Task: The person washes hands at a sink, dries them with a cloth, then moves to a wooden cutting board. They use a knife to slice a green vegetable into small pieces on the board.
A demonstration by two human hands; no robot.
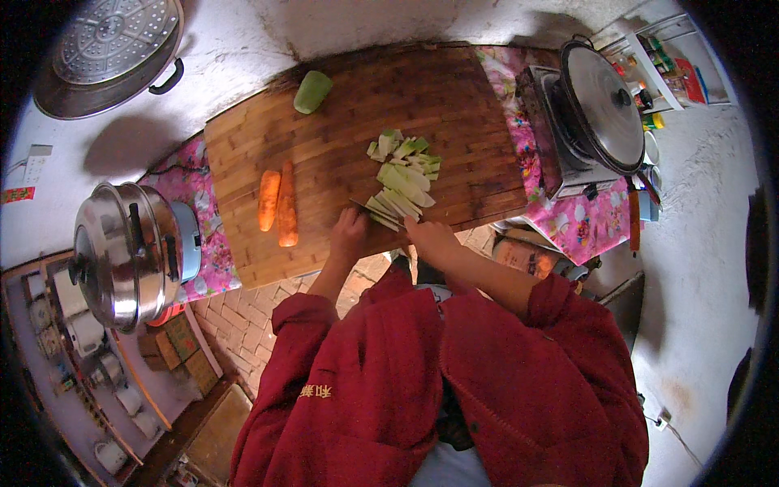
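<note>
My right hand (430,243) is closed at the front edge of the wooden cutting board (454,89), around the handle end of a knife (375,213). Its thin dark blade, seen nearly edge-on, slants left toward my other hand. Pale green cut strips of a gourd-like vegetable (406,183) lie along the blade and spread away from me in a loose row. My left hand (349,233) rests on the board by the blade's left end, fingers curled; what is under them is hidden. Two peeled carrots (286,207) lie to its left. Farther back sits a light green vegetable chunk (312,92).
A stove (560,130) with a large lidded wok (604,105) stands at right, beside a shelf of bottles (661,65). At left are a steel steamer pot (122,252) and a dish rack (89,357). A perforated steamer tray (114,36) hangs on the wall.
</note>
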